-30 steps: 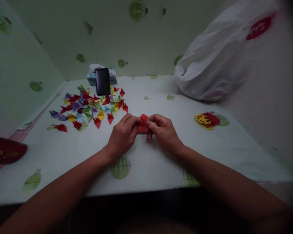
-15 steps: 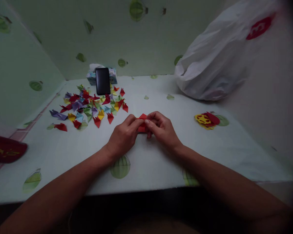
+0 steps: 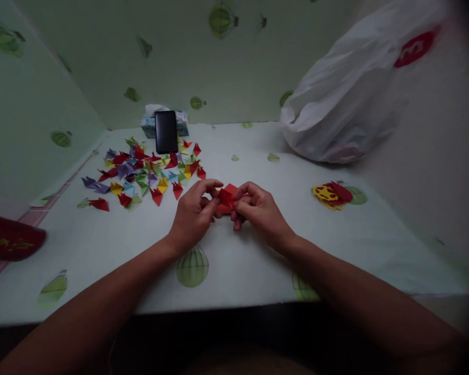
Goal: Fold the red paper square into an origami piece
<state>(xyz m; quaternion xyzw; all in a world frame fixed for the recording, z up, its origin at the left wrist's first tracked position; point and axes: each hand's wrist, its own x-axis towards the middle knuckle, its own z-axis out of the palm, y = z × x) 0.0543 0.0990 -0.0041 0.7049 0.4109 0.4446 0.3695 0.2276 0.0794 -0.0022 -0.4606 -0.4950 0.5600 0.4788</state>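
Observation:
A small piece of folded red origami paper (image 3: pixel 227 194) is held between my two hands, just above the middle of the table. My right hand (image 3: pixel 260 211) pinches its right side between thumb and fingers. My left hand (image 3: pixel 197 208) keeps the left edge between the thumb and the lower fingers, with the index finger lifted and curved over it. Part of the paper is hidden behind the fingers. To the left lies a heap of small folded paper figures (image 3: pixel 141 183) in red, yellow, green, blue and purple; the red one (image 3: pixel 177 190) is nearest my left hand.
A black phone (image 3: pixel 166 132) leans against a tissue box (image 3: pixel 148 126) behind the heap. Yellow and red cut-out pieces (image 3: pixel 331 195) lie at the right. A large white plastic bag (image 3: pixel 336 104) stands at the back right. A dark red object (image 3: pixel 13 238) sits at the left edge.
My left fingers have opened and drawn slightly left from the paper's middle, with the index finger now raised. More of the red paper shows, a flap standing up. My right hand stays pinched.

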